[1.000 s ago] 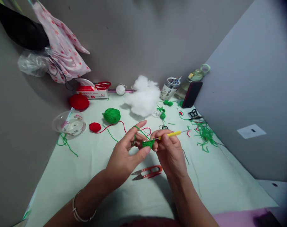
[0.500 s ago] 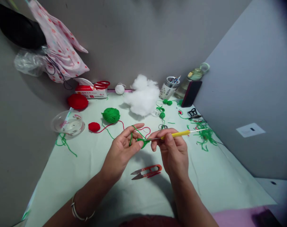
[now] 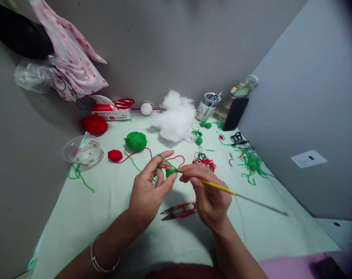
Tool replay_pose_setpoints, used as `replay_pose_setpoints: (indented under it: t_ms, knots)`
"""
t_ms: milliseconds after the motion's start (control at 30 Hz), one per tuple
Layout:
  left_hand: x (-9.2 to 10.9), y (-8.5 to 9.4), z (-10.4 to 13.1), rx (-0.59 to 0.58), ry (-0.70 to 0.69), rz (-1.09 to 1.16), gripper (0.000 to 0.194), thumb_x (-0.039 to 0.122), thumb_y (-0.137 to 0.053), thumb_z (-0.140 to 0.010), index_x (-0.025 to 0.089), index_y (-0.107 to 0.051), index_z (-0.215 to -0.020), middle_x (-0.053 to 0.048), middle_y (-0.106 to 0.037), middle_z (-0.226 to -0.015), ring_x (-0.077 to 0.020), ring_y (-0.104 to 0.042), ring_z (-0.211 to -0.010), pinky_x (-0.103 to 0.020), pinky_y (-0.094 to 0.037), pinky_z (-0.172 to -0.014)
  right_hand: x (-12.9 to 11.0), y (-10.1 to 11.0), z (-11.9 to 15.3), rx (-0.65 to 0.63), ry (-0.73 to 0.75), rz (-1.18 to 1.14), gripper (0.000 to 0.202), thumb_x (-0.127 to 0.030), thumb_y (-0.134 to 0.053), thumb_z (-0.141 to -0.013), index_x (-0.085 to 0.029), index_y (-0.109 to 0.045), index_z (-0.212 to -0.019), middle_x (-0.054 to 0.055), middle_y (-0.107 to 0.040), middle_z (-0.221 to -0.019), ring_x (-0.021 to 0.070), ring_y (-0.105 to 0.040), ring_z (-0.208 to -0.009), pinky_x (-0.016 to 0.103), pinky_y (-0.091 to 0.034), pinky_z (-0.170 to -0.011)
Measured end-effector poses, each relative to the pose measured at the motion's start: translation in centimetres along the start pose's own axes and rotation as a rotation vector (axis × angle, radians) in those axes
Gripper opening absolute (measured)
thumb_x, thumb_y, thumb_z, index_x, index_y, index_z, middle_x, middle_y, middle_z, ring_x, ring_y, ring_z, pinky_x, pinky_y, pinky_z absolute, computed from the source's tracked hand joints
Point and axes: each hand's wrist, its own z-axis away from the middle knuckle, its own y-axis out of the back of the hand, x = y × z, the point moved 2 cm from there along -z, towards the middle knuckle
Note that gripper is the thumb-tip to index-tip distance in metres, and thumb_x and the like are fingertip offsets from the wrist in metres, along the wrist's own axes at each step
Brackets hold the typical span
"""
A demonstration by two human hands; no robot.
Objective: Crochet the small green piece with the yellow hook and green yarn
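Between thumb and fingers, my left hand [image 3: 148,190] pinches a small green crochet piece [image 3: 170,172], with green yarn looped over the raised index finger. My right hand [image 3: 209,190] grips a crochet hook [image 3: 219,187] by its yellow handle. One end of the hook meets the crochet piece, though its tip is hidden by my fingers. The other metal end points down to the right. Below the hands lie orange thread snips [image 3: 180,210], partly covered by my right hand. A green yarn ball [image 3: 135,141] rests beyond my left hand.
White stuffing [image 3: 176,118] sits at the back, beside a pen can [image 3: 207,107]. A phone [image 3: 235,114] leans against a bottle [image 3: 239,91]. Green yarn scraps [image 3: 253,164] lie right. A plastic bowl [image 3: 84,151], red yarn balls [image 3: 115,155] and a tissue box [image 3: 110,111] stand left.
My right hand has turned, swinging the hook's far end downward to the right. The crochet piece has shifted slightly left. Red yarn behind my right hand is now uncovered.
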Motion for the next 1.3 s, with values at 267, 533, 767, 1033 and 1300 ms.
replay_pose_setpoints:
  t_ms: [267, 533, 767, 1033, 1300]
  knots:
    - [-0.4, -0.6, -0.2, -0.166, 0.261, 0.475, 0.063, 0.029, -0.092, -0.076, 0.018, -0.068, -0.134, 0.004, -0.059, -0.08, -0.0068, -0.045, -0.061, -0.02, -0.038, -0.058, 0.6, -0.9, 1.6, 0.042, 0.206, 0.38, 0.052, -0.008, -0.073, -0.092, -0.041, -0.073, -0.133, 0.005, -0.076, -0.114, 0.0216, -0.072, -0.095, 0.037, -0.061, -0.077]
    - [1.2, 0.5, -0.6, -0.249, 0.274, 0.53, 0.043, 0.02, -0.088, -0.08, 0.019, -0.079, -0.122, 0.005, -0.053, -0.073, -0.0041, -0.035, -0.057, -0.017, -0.031, -0.053, -0.1, 0.1, -0.5, 0.211, -0.116, -0.279, 0.023, -0.018, -0.058, -0.104, -0.026, -0.08, -0.103, 0.003, -0.074, -0.088, 0.015, -0.064, -0.071, 0.032, -0.053, -0.061]
    - [0.0, -0.3, -0.4, -0.18, 0.16, 0.386, 0.047, 0.017, -0.092, -0.075, 0.025, -0.08, -0.12, 0.001, -0.068, -0.085, -0.0086, -0.05, -0.069, -0.02, -0.043, -0.066, 0.1, -1.0, -0.2, 0.13, -0.078, -0.076, 0.026, -0.013, -0.062, -0.102, -0.03, -0.08, -0.11, 0.003, -0.078, -0.096, 0.0151, -0.067, -0.077, 0.03, -0.057, -0.066]
    - [-0.4, -0.3, -0.8, -0.278, 0.393, 0.617, 0.033, 0.022, -0.086, -0.08, 0.015, -0.083, -0.113, 0.007, -0.048, -0.068, -0.0013, -0.016, -0.05, -0.017, -0.03, -0.05, -0.1, -0.3, 0.0, 0.152, 0.01, 0.109, 0.027, -0.011, -0.064, -0.099, -0.029, -0.08, -0.111, 0.004, -0.078, -0.096, 0.0185, -0.069, -0.085, 0.034, -0.056, -0.07]
    - [-0.4, -0.1, -0.6, -0.322, 0.172, 0.371, 0.036, 0.027, -0.084, -0.086, 0.027, -0.08, -0.122, -0.002, -0.07, -0.092, -0.0174, -0.062, -0.094, -0.03, -0.048, -0.091, 1.3, -0.4, -0.4, 0.116, -0.291, -0.311, 0.015, -0.027, -0.068, -0.101, -0.029, -0.083, -0.098, 0.002, -0.077, -0.091, 0.0161, -0.066, -0.083, 0.031, -0.051, -0.07]
